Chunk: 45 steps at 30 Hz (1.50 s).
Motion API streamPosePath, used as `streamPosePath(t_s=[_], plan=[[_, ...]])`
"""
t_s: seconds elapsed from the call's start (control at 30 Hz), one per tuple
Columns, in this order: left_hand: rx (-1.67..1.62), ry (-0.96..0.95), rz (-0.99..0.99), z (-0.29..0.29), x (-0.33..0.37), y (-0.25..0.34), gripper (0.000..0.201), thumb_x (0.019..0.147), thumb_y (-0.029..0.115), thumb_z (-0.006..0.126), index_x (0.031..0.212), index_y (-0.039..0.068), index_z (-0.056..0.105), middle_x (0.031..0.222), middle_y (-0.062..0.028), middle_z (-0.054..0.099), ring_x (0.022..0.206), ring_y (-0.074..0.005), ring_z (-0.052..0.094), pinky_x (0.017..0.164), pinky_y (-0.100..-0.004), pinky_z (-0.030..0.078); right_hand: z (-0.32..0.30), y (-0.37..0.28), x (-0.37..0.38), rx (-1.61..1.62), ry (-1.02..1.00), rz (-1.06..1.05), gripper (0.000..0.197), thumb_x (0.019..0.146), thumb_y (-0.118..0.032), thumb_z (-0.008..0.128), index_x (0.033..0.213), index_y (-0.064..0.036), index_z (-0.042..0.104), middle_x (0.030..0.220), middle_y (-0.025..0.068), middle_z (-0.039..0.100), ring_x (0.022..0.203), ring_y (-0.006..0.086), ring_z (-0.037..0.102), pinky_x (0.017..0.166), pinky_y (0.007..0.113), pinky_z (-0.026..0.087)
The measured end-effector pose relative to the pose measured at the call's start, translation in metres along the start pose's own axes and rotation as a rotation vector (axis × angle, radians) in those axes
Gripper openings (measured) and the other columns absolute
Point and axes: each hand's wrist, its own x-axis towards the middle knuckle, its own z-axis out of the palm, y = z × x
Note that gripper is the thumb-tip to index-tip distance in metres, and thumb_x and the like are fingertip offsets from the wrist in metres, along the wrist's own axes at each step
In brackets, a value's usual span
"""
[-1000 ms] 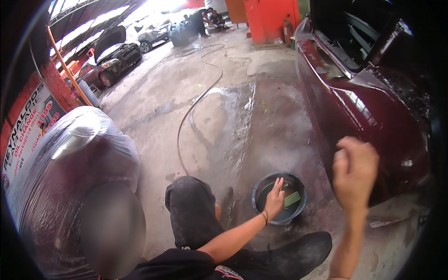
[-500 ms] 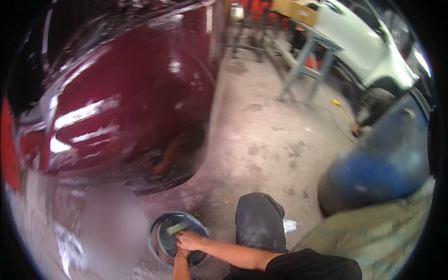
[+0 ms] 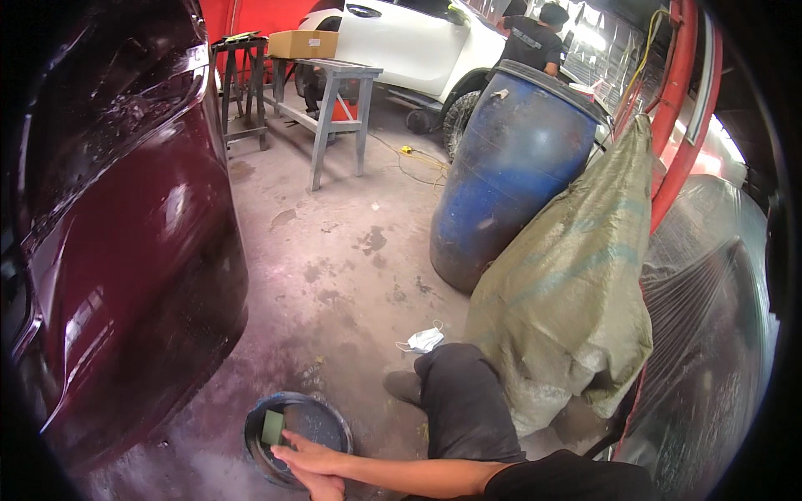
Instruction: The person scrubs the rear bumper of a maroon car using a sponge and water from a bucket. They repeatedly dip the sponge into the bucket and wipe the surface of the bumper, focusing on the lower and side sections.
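Observation:
A dark round bucket (image 3: pixel 338 420) stands on the floor at the lower middle. Inside it, near the left wall, is a green block (image 3: pixel 273 427), which looks like a sanding block or sponge. My right hand (image 3: pixel 307 456) reaches over the bucket with its fingers stretched out, the tips beside the block. No firm grip on the block shows. Beneath it, my left hand (image 3: pixel 322 482) lies close against the right one near the bucket's front rim. Its fingers are mostly covered, so what they do is hidden.
A glossy maroon car panel (image 3: pixel 142 275) rises at the left. To the right stand a blue drum (image 3: pixel 514 167) and a draped greenish sack (image 3: pixel 576 275). A white face mask (image 3: pixel 424 340) lies by my knee. Farther back are a grey trestle (image 3: pixel 334 108), a white car (image 3: pixel 401 46) and another person (image 3: pixel 530 42).
The view has swung rightward, bringing the drum, sack and person further in. Within the bucket, the green block sits nearer the left wall. My hands remain together, with the right fingers now straighter.

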Motion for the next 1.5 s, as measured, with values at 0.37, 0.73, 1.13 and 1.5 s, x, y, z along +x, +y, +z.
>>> streamPosePath(t_s=[0.37, 0.73, 1.13, 1.5], plan=[[0.300, -0.266, -0.335, 0.109, -0.138, 0.073, 0.083, 0.116, 0.059, 0.044, 0.175, 0.003, 0.025, 0.181, -0.0137, 0.030, 0.167, -0.0232, 0.026, 0.135, -0.0413, 0.023, -0.099, 0.000, -0.112, 1.080, 0.175, 0.398, 0.039, 0.114, -0.023, 0.054, 0.149, -0.0063, 0.057, 0.142, 0.0142, 0.066, 0.128, 0.0308, 0.065, 0.110, 0.056, 0.054], [1.041, 0.249, 0.459, -0.010, -0.004, 0.142, 0.039, 0.111, 0.034, 0.055, 0.122, 0.006, 0.080, 0.125, -0.0197, 0.079, 0.122, -0.0383, 0.073, 0.107, -0.0469, 0.055, -0.070, -0.379, -0.104, -0.999, 0.390, -1.573, 0.044, 0.113, -0.010, 0.056, 0.156, -0.0025, 0.058, 0.162, 0.0166, 0.058, 0.155, 0.0352, 0.050, 0.130, 0.048, 0.035], [1.423, -0.081, 0.826, 0.020, 0.015, 0.154, 0.030, 0.102, 0.028, 0.066, 0.119, 0.008, 0.079, 0.121, -0.0203, 0.078, 0.125, -0.0448, 0.068, 0.111, -0.0526, 0.052, 0.008, -0.368, -0.026, -1.452, 0.594, -1.568, 0.058, 0.111, -0.044, 0.056, 0.164, -0.0204, 0.052, 0.170, -0.0010, 0.051, 0.160, 0.0221, 0.041, 0.130, 0.077, 0.007], [1.703, 0.003, 0.337, -0.030, 0.036, 0.156, 0.055, 0.109, 0.042, 0.058, 0.154, 0.011, 0.058, 0.148, -0.0202, 0.066, 0.145, -0.0424, 0.056, 0.120, -0.0586, 0.043, -0.027, -0.349, -0.036, -1.300, 0.578, -1.352, 0.057, 0.115, -0.041, 0.049, 0.168, -0.0210, 0.046, 0.175, 0.0057, 0.044, 0.164, 0.0306, 0.035, 0.130, 0.075, 0.007]])
